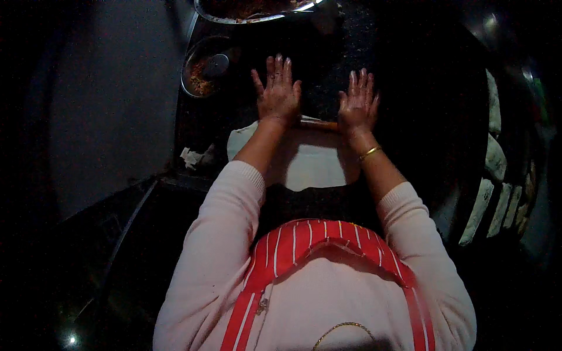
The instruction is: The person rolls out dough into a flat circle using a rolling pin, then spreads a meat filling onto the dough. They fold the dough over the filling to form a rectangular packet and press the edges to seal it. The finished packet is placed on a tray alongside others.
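A flat white sheet, apparently rolled-out dough (315, 169), lies on the dark worktop before me, partly in the shadow of my arms. A wooden rolling pin (322, 125) runs across its far part. My left hand (277, 96) presses palm down at the pin's left end, fingers spread and pointing away from me. At the right end, my right hand (360, 105) rests in the same way, palm down with fingers straight. Neither hand's fingers curl around the pin. The pin's ends are hidden beneath my palms.
A metal bowl (189, 90) with crumbly filling and a round metal piece stands at the left edge. Beyond it is a large metal pan (263, 19) of reddish-brown food. White scraps (191, 158) lie at left. Several long pale dough pieces (477, 210) sit far right.
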`<state>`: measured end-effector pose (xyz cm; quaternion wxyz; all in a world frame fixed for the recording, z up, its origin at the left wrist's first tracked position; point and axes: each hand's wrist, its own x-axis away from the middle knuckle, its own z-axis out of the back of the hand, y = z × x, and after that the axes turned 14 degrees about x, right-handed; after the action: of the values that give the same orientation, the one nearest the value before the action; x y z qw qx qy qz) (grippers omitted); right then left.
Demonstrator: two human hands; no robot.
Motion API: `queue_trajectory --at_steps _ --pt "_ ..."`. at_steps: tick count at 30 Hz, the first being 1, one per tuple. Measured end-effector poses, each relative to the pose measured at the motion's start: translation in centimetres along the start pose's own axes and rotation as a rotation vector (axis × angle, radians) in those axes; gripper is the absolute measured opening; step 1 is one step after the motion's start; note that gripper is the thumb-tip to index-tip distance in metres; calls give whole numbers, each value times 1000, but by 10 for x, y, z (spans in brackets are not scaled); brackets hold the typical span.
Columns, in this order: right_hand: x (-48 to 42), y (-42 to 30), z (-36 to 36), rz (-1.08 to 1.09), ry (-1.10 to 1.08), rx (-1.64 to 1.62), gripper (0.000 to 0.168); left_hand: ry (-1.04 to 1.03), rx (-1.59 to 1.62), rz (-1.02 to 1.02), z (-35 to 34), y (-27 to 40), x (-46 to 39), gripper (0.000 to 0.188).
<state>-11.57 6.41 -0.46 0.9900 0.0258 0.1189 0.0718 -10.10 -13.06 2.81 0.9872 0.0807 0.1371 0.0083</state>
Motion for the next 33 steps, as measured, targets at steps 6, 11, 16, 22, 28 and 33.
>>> queue_trajectory --at_steps 6,11,16,22,28,33 --pt "113 7 33 175 -184 0 58 -322 6 -90 29 3 122 56" --pt "99 2 46 106 -74 8 55 -303 -104 -53 45 -8 111 57" --pt "122 0 30 219 -153 -5 53 -438 -52 -108 42 -16 147 55" --pt "185 3 64 231 -77 -89 45 -313 253 -244 66 -13 214 53" --pt "241 5 82 268 -143 -204 46 -351 572 -363 76 -31 256 57" --pt "240 44 81 189 -194 -305 53 -489 696 -362 95 0 228 53"
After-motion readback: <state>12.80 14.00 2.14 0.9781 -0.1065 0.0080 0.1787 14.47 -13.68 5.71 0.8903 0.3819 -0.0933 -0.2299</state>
